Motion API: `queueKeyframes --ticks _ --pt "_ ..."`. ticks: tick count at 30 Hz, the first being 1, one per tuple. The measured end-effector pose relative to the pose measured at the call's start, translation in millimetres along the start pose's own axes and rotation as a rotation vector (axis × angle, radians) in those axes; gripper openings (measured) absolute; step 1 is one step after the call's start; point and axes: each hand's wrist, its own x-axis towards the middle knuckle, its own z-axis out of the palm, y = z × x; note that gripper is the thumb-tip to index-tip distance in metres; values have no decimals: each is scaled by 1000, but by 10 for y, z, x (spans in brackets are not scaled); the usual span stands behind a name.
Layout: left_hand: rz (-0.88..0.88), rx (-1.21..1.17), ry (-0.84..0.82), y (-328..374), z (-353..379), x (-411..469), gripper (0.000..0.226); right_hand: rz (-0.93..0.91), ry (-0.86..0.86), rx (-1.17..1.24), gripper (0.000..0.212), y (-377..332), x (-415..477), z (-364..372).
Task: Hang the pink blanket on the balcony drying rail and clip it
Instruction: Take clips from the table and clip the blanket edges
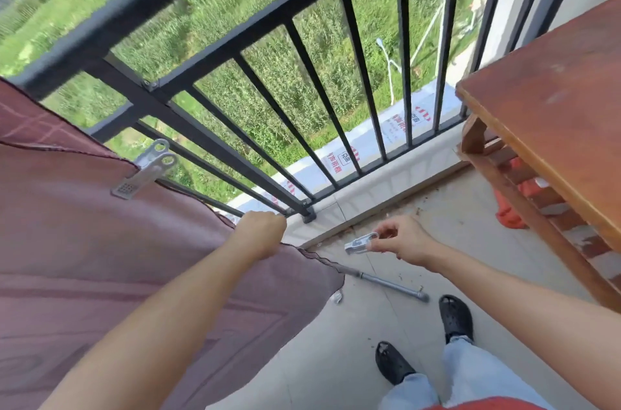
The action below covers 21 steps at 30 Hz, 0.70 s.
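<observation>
The pink blanket drapes over the black balcony railing on the left and hangs down toward me. A grey clip is fastened on its upper edge. My left hand is closed on the blanket's right edge, near the foot of the railing. My right hand holds a second grey clip between fingers and thumb, out over the floor to the right of the blanket and apart from it.
A brown wooden table fills the right side, with something orange beneath it. A metal rod lies on the tiled floor near my black-shoed feet. Green fields lie far below the railing bars.
</observation>
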Motion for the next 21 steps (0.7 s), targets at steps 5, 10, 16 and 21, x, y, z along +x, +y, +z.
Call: queueKeyframes --ticks 5,10,16,21 --pt "-22 32 6 339 197 38 18 -63 114 -184 22 335 -29 305" --pt "-125 -2 52 442 437 129 30 -107 165 -229 34 618 -71 643" --pt "-122 12 84 454 429 157 24 -81 224 -132 22 858 -192 794" --pt "2 87 64 500 323 223 24 -91 298 -94 13 865 -97 666"
